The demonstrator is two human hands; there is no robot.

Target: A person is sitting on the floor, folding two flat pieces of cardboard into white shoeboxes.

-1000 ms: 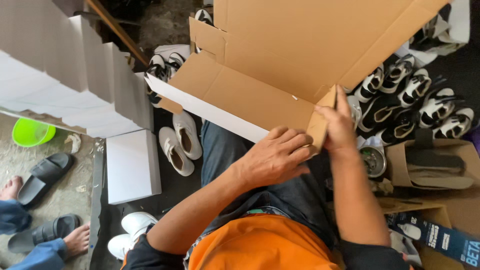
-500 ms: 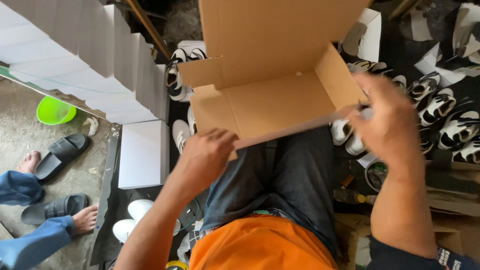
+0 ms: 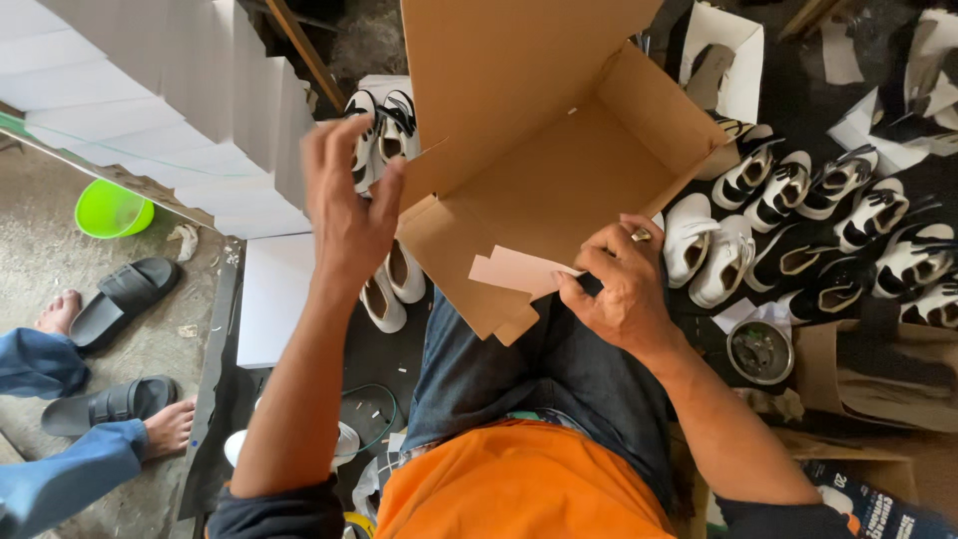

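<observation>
A brown cardboard box (image 3: 559, 150), half folded with its lid flap up, rests over my lap. My right hand (image 3: 621, 289) grips the box's near wall, pinching a folded flap (image 3: 519, 271) at the front edge. My left hand (image 3: 347, 205) is raised at the box's left side, fingers spread, its fingertips close to the left side flap; I cannot tell whether it touches.
Stacks of white folded boxes (image 3: 170, 100) stand at the left. Black-and-white shoes (image 3: 828, 220) lie in rows at the right, two more pairs (image 3: 384, 130) beyond my left hand. A small round tin (image 3: 760, 349) sits by my right knee. Another person's feet and dark sandals (image 3: 110, 309) are at far left.
The box has been turned and its walls raised. My left hand let go of the front edge and lifted to the left side; my right hand moved onto the front flap.
</observation>
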